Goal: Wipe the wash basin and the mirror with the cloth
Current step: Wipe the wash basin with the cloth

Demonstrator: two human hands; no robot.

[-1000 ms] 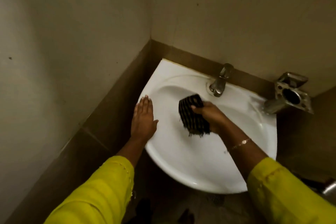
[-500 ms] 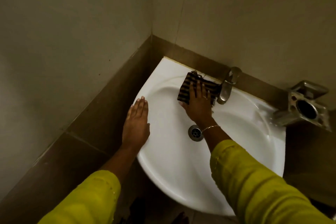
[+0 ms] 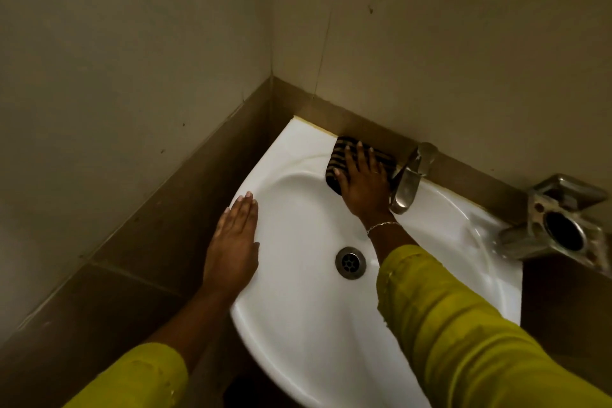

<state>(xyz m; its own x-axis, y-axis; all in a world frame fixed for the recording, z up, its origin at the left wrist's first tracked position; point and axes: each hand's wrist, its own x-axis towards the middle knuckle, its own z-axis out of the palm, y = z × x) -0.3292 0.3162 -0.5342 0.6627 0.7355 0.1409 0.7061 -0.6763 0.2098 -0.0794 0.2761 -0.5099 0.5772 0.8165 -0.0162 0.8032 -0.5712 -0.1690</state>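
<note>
A white corner wash basin (image 3: 298,325) fills the lower middle of the view. A dark striped cloth (image 3: 341,156) lies flat on its back rim, left of the tap. My right hand (image 3: 364,182) presses the cloth down with straight, spread fingers. My left hand (image 3: 233,242) rests flat on the basin's left rim, fingers straight and together. No mirror is in view.
A metal tap (image 3: 409,182) stands on the back rim, touching my right hand's side. The drain (image 3: 350,262) sits mid-bowl. A metal holder (image 3: 559,225) is fixed to the wall at the right. Brown tiles and plain walls close in behind and left.
My right hand carried the cloth out of the bowl and up onto the back rim, then slid it further back toward the wall. My left hand stayed on the left rim.
</note>
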